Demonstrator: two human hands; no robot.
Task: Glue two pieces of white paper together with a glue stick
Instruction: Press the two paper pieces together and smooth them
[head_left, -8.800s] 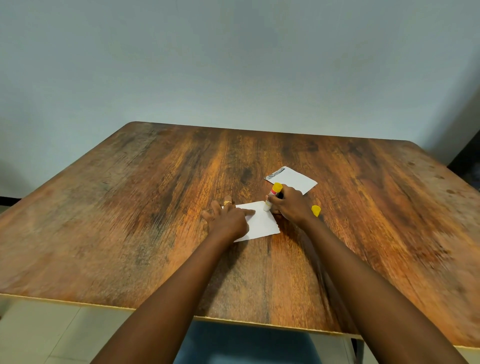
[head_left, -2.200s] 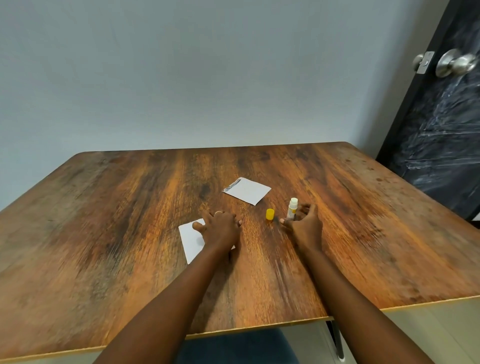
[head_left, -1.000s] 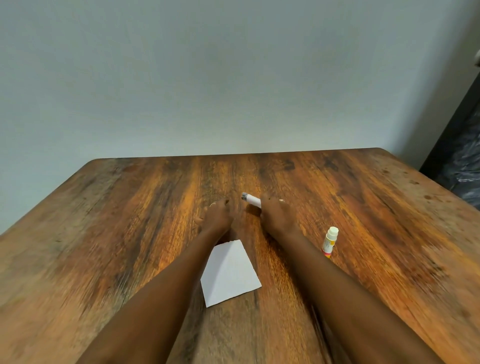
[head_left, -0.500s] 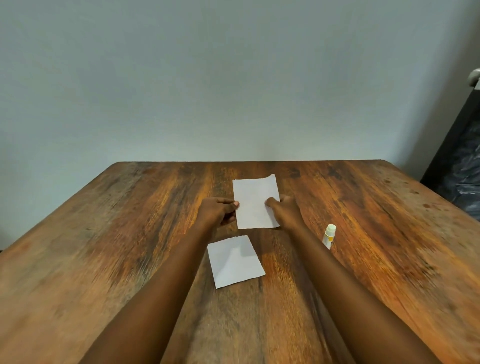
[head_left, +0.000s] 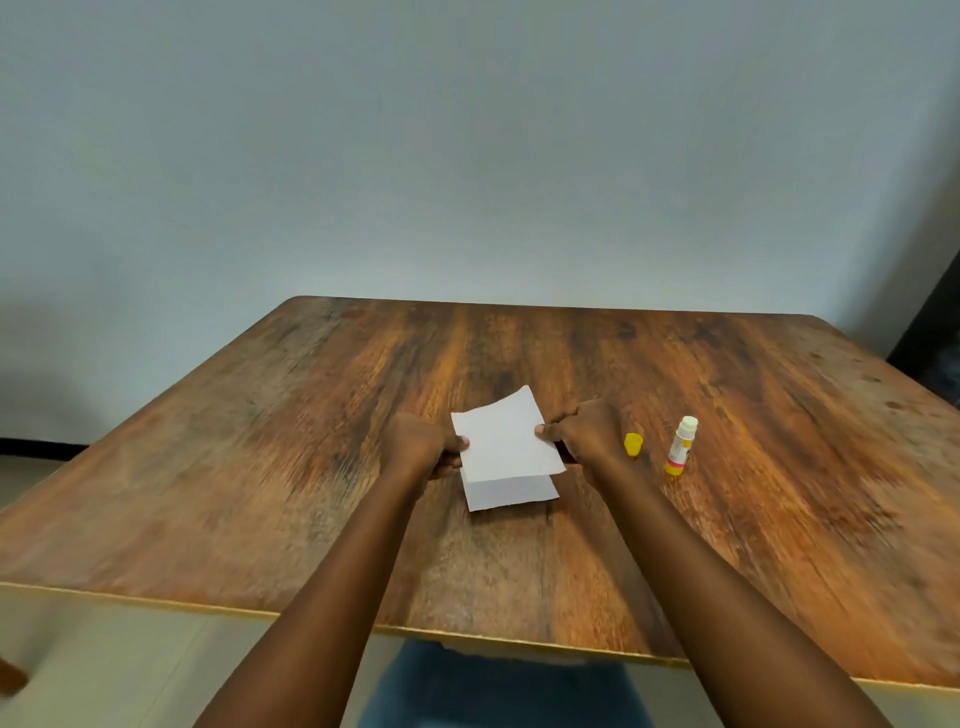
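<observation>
Both hands are now bringing the upper sheet (head_left: 504, 436) down over the lower sheet (head_left: 511, 491) near the tabletop (head_left: 260, 467) centre. Left hand (head_left: 418, 449) and right hand (head_left: 584, 434) are pinching its side edges, long axis running away from the person. Next, I judge, comes aligning and pressing. The glue stick (head_left: 681, 446) is standing uncapped, toward the right edge.

The upper paper (head_left: 506, 439) hides most of the lower paper (head_left: 511, 491); both hands' fingers curl beneath its edges.
</observation>
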